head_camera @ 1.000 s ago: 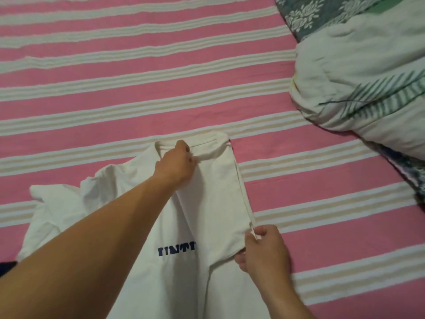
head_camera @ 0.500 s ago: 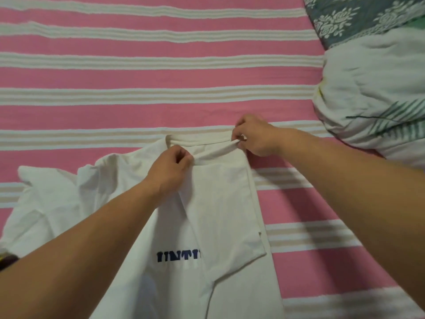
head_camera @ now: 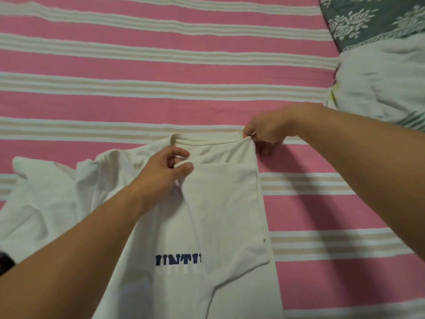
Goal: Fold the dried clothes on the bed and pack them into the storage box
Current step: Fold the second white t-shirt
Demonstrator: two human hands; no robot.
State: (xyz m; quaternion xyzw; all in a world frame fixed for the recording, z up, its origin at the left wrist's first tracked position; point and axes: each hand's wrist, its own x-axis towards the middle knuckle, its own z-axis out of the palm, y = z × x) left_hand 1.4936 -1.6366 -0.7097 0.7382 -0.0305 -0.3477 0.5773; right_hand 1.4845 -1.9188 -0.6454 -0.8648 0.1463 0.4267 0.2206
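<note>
A white T-shirt [head_camera: 225, 215] with dark blue letters lies front up on the pink striped bed sheet [head_camera: 161, 65]. Its right side is folded inward over the chest, covering part of the print. My left hand [head_camera: 161, 173] pinches the top edge of that folded flap just below the collar. My right hand [head_camera: 264, 132] pinches the shirt's right shoulder corner beside the collar. The shirt's left sleeve lies spread out and wrinkled at the left. No storage box is in view.
A pale bundled quilt [head_camera: 381, 84] with green leaf marks lies at the right edge, and a grey floral cloth [head_camera: 368, 19] sits behind it. A dark object [head_camera: 5, 263] peeks in at the left edge.
My right hand left the shirt's lower right side and moved up to the shoulder corner by the collar. My left hand stayed near the collar, shifting its pinch on the flap.
</note>
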